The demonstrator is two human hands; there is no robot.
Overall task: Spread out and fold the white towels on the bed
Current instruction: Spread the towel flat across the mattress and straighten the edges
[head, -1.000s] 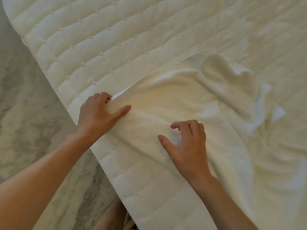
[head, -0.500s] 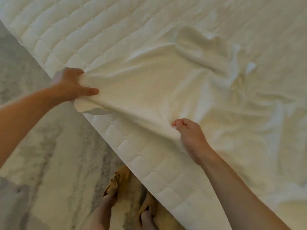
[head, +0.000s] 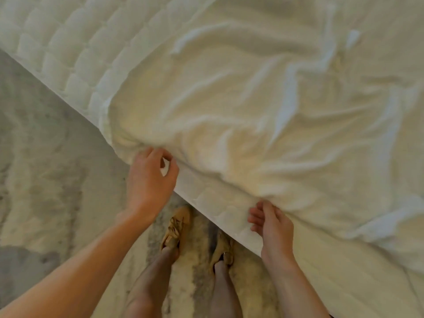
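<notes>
— Where is the white towel found?
— It is laid crumpled on the bed, right up to the near side.
— How is it held?
— Its near edge is pinched by the left hand and the right hand, both with curled fingers.

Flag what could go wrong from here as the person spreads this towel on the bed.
1. The left hand and right hand pinch the towel right at the mattress edge; pulling further toward the body could drag it onto the floor.
2. The towel is heavily creased; folding now would likely lock in wrinkles.
3. The hands grip fairly close together, so the outer parts may stay bunched.
</notes>
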